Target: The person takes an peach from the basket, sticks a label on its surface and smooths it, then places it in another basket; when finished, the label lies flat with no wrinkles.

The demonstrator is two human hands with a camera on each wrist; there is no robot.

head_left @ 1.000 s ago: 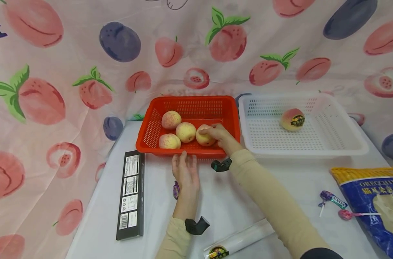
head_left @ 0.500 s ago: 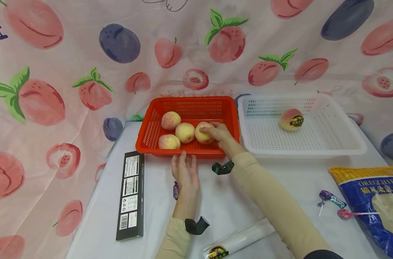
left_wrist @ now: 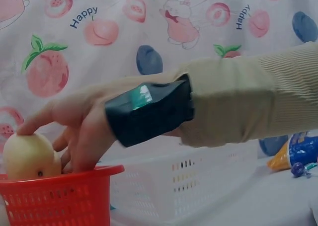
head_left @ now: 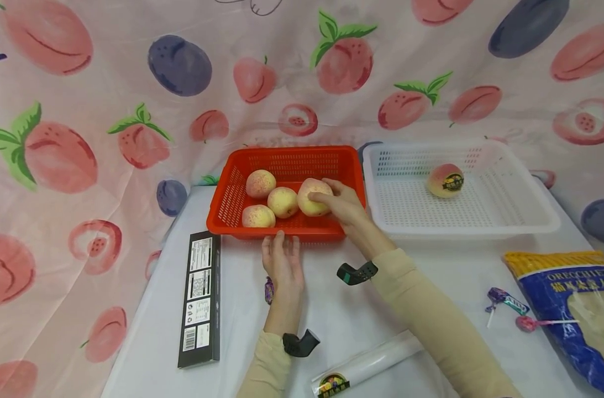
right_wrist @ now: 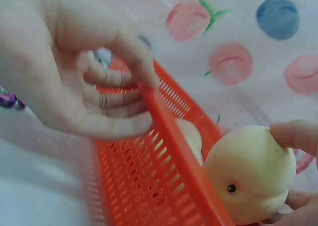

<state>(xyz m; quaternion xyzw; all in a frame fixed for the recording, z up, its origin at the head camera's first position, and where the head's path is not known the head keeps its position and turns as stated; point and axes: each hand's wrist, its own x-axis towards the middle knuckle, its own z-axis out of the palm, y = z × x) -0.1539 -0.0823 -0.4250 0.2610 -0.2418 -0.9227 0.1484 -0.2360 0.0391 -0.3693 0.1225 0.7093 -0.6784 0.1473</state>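
Observation:
In the head view my right hand (head_left: 350, 209) grips a pale yellow-pink peach (head_left: 308, 200) above the right part of the red basket (head_left: 355, 166). The right wrist view shows that peach (right_wrist: 248, 176) at the basket's rim, with thumb and fingers on its right side. Several other peaches (head_left: 282, 202) lie in the basket's left half. My left hand (head_left: 285, 271) is at the front of the red basket. Its relaxed fingers touch the rim and outer wall, and hold no peach. A single peach with a dark label (head_left: 446, 180) sits in the white basket (head_left: 481, 228).
Left of my left hand lies a long black box (head_left: 200, 298). A wrapped candy (head_left: 269, 291) is beside the left wrist. A clear roll with a label (head_left: 366, 362) lies at the front. Lollipops (head_left: 525, 323) and a blue pasta bag (head_left: 570, 309) are at the right.
My right hand has raised the peach a little from among the others in the red basket. The left hand has stayed at the basket's front rim.

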